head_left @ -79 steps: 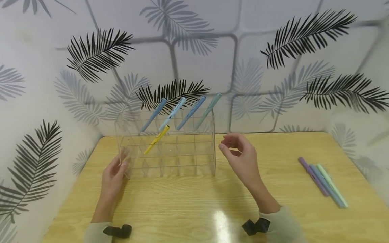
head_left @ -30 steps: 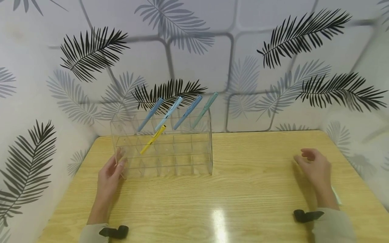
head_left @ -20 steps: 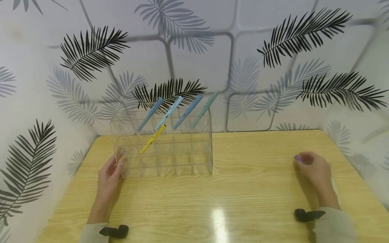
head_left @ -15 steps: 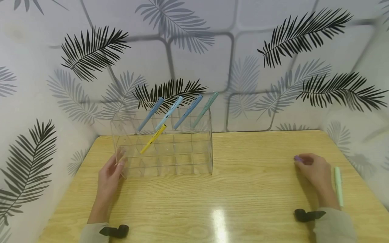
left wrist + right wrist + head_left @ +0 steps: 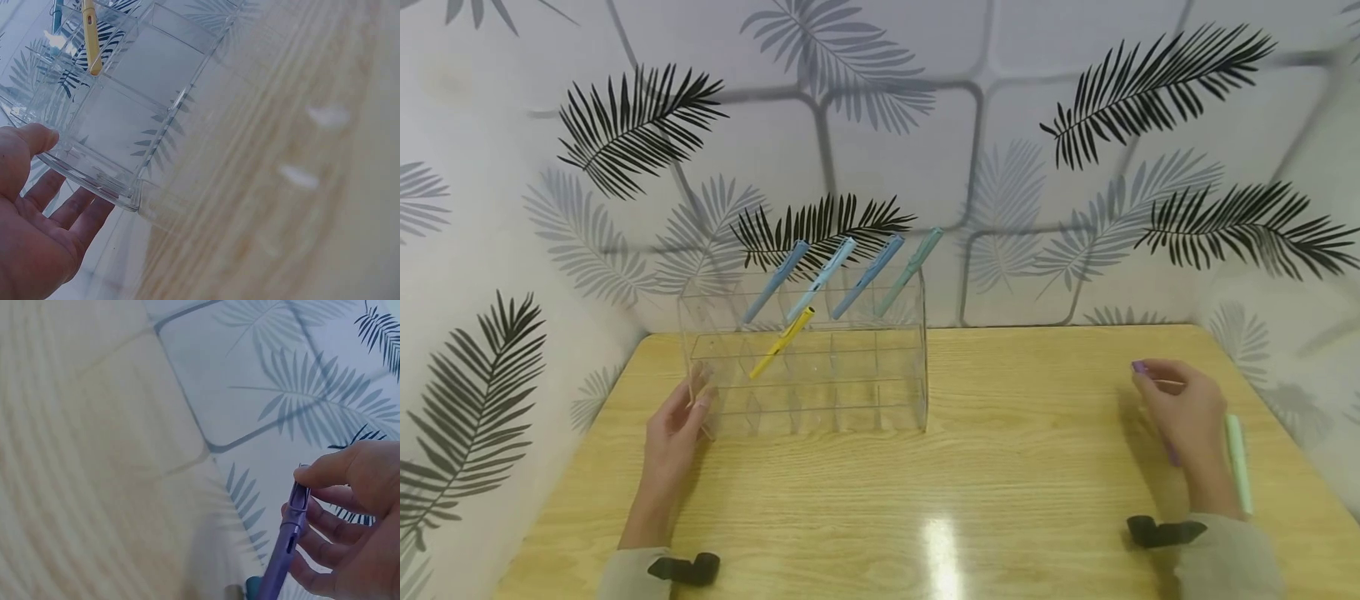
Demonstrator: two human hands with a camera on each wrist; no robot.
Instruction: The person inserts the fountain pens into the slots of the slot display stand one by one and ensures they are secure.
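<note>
A person works at a wood-grain counter [image 5: 1022, 475], the right hand [image 5: 1187, 412] pinching a purple pen [image 5: 287, 540] by its clip end between thumb and fingers on the right side of the surface. Whether the pen's lower end touches the counter cannot be told. Just beside the right forearm lies a mint-green pen [image 5: 1239, 464]. Well apart, at left, the left hand [image 5: 672, 429] grips the side wall of a clear pen rack [image 5: 926, 375], thumb on one face and fingers on the other. Four pens slant along the rack's top tier, from left: a blue pen [image 5: 777, 281], a light-blue pen [image 5: 822, 279], a second blue pen [image 5: 868, 277] and a sage-green pen [image 5: 910, 272]. A yellow pen [image 5: 782, 342] leans one tier below. Behind stands a wall [image 5: 895, 158] patterned with black and gray fronds.
</note>
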